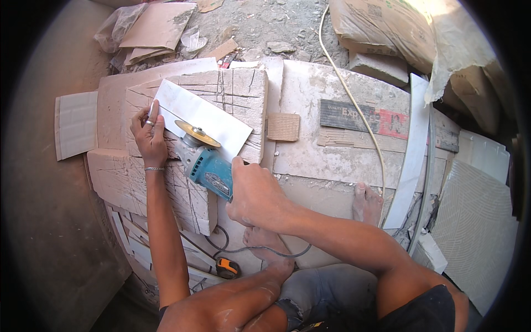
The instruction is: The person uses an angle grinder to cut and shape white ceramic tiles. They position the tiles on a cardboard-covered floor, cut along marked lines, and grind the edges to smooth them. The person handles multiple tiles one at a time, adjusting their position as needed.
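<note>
My right hand [255, 193] is wrapped round the body of a teal angle grinder [211, 172]. The grinder's yellowish disc [194, 133] lies over a white tile [213, 113], near its lower left edge; whether disc and tile touch, I cannot tell. With thumb and fingers, my left hand [150, 135] grips the tile's left end, a ring on one finger. Under the tile is a pale block [246, 88] scored with many dark cut lines. A second scored block [193, 207] sits closer to me, below the grinder.
An orange and black tape measure [227, 268] lies near my bare foot [265, 243]. The grinder's dark cord [260, 249] loops past that foot. A pale cable [354, 99] crosses the slab at right, beside a long white strip [407, 155]. Bags [381, 27] stand at far right.
</note>
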The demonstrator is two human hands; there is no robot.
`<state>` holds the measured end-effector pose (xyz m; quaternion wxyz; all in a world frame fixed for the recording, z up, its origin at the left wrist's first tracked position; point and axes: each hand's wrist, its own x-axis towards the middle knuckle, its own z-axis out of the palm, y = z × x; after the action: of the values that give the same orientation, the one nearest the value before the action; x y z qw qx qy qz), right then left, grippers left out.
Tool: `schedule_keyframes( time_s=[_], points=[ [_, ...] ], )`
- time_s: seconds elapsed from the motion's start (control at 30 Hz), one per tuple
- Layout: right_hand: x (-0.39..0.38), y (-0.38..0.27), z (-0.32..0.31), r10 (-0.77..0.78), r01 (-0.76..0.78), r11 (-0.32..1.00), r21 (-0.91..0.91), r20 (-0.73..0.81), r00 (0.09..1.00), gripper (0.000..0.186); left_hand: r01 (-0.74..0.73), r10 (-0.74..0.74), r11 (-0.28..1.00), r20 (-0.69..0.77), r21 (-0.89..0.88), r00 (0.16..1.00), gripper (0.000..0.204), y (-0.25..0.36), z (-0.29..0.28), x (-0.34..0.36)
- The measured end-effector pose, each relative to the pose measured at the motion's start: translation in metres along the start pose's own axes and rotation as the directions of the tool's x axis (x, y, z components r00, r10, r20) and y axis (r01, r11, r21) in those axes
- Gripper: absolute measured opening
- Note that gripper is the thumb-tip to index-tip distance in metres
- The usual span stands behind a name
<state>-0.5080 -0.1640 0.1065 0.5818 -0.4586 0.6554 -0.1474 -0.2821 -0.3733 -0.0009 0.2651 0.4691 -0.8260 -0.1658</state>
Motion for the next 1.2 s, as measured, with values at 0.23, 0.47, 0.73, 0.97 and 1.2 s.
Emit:
schedule_keyframes(
  time_s=[0.23,0.47,0.73,0.97,1.2],
  points=[
    [0.002,0.008,0.009,-0.05,0.049,0.999,-0.02,-0.057,0.997,0.05,0.0,0.0,1.0,0.0,-0.003,1.0,0.04,-0.002,0.001,0.0],
    [0.001,0.007,0.008,-0.063,0.062,0.998,-0.016,-0.066,0.996,0.05,-0.017,0.017,1.0,-0.005,0.006,1.0,0.039,-0.003,0.0,0.001],
    [-0.004,-0.003,-0.002,0.012,-0.012,1.0,0.016,-0.003,1.0,0.047,-0.013,0.013,1.0,-0.008,0.009,1.0,0.039,-0.005,0.0,-0.001],
    [-0.007,-0.01,-0.01,-0.073,0.073,0.997,0.025,-0.017,0.997,0.044,-0.009,0.009,0.998,0.001,-0.06,1.0,0.039,-0.006,0.007,-0.002],
    [-0.022,-0.046,-0.018,-0.102,0.094,0.992,-0.084,-0.094,0.99,0.05,0.086,-0.093,0.988,-0.049,-0.13,0.994,0.045,-0.013,-0.002,-0.001]
  ],
)
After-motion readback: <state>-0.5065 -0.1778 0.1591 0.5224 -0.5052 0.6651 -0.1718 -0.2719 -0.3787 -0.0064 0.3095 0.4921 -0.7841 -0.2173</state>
